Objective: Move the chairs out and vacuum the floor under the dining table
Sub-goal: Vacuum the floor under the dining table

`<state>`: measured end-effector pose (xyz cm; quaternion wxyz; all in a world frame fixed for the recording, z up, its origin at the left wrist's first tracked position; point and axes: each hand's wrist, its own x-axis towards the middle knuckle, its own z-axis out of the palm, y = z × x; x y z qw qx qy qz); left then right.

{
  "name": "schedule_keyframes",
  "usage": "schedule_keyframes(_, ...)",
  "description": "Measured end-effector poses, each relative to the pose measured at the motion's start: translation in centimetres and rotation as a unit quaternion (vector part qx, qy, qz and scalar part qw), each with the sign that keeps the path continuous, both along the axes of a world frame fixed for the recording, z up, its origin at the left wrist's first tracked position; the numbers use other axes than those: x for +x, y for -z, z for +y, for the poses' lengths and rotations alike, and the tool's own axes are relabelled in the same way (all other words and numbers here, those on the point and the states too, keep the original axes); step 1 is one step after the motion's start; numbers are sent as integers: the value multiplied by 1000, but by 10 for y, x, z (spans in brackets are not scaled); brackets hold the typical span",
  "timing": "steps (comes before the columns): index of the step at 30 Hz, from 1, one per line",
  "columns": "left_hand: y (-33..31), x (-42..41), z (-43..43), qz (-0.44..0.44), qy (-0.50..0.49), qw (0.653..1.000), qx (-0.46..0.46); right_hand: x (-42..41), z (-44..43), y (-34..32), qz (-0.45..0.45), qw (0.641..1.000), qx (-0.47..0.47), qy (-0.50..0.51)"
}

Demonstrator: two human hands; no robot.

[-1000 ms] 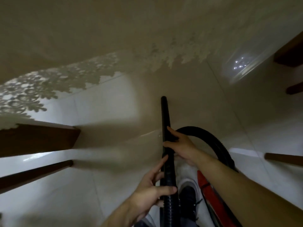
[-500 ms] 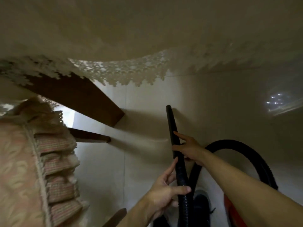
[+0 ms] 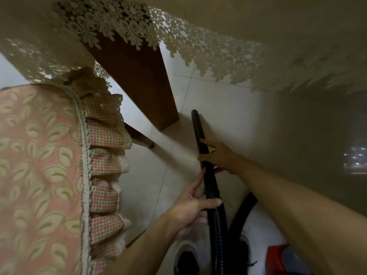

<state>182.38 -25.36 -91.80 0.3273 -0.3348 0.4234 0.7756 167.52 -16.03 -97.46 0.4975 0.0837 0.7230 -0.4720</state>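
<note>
Hands grip a black vacuum tube in the head view: the right hand is wrapped around its smooth upper part, the left hand is closed on it lower down where the ribbed hose begins. The tube's open tip sits at the pale tiled floor, just beside a dark wooden table leg under a lace-edged tablecloth. A chair's floral cushion fills the left. No readable writing shows anywhere.
</note>
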Motion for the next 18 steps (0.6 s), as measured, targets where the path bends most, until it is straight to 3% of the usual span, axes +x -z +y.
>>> schedule_keyframes(10,12,-55,-19,-7,-40,999,-23,-62,-31,14,21,999,-4,-37)
schedule_keyframes(18,0,-53,2,-23,18,999,-27,-50,7,0,6,1000,11,1)
